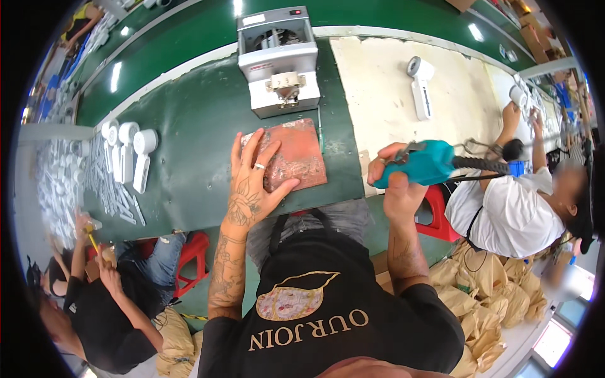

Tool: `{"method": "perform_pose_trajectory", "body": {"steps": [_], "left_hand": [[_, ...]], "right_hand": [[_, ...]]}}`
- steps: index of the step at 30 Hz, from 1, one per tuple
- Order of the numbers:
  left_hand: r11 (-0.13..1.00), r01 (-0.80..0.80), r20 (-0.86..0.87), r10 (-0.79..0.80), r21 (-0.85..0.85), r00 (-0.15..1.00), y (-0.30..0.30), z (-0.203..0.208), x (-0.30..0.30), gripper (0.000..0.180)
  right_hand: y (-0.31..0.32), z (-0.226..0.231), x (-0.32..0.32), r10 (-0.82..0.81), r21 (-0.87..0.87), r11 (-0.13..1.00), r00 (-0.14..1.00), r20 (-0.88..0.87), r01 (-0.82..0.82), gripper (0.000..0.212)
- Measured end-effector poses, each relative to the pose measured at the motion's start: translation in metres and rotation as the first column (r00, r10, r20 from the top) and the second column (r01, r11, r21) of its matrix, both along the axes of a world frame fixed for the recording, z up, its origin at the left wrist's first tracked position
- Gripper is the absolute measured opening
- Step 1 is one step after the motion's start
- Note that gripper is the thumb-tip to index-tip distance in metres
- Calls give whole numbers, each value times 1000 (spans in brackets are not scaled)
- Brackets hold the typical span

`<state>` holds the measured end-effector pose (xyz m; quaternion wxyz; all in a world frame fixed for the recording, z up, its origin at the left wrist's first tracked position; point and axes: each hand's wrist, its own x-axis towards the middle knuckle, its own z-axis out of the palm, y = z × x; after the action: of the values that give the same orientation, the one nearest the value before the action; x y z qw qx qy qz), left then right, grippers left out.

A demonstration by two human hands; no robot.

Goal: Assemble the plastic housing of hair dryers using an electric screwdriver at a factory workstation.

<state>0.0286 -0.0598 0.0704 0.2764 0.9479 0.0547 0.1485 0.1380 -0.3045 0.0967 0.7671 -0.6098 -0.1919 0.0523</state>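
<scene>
Left hand [252, 179]: flat, fingers spread, palm down on worn reddish-brown square pad [291, 154]; grips nothing.
Right hand [397, 179]: closed round teal plastic electric screwdriver [421, 164], black cable trailing to the right; tool held off the near edge of the pad, not touching it.
Pad position: centre of green tabletop [189, 145], just in front of grey-white boxy screw feeder machine [278, 63].
Step judged: steadying pad w/ tool at ready. Advice: keep palm pressure even, fingers away from bit, tool upright before contact.
Materials: pad matte, scuffed, soft-looking; tabletop smooth; tool body glossy, rounded.
Nearby: white plastic round-headed handheld units [129, 151] in a row at left.
</scene>
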Motion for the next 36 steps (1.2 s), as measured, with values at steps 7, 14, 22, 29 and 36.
{"method": "perform_pose_trajectory", "body": {"steps": [7,14,22,29,36], "left_hand": [[941,241,260,-177,-239,949,-68,33,115,28],[962,100,-135,-138,-253,981,-166,-5,282,66],[939,101,-1,-108,-329,994,-154,-13,262,41],[935,225,61,-217,-275,974,-51,38,112,22],[981,182,-85,-187,-65,979,14,29,46,27]], "right_hand": [[-21,20,13,-55,-145,988,998,7,55,47],[-30,27,-7,-163,-161,974,987,-3,160,26],[-49,24,-11,-236,-119,966,971,-29,231,31],[-32,27,6,-189,-149,971,982,-14,185,36],[53,43,35,111,158,982,994,-17,-107,66]]}}
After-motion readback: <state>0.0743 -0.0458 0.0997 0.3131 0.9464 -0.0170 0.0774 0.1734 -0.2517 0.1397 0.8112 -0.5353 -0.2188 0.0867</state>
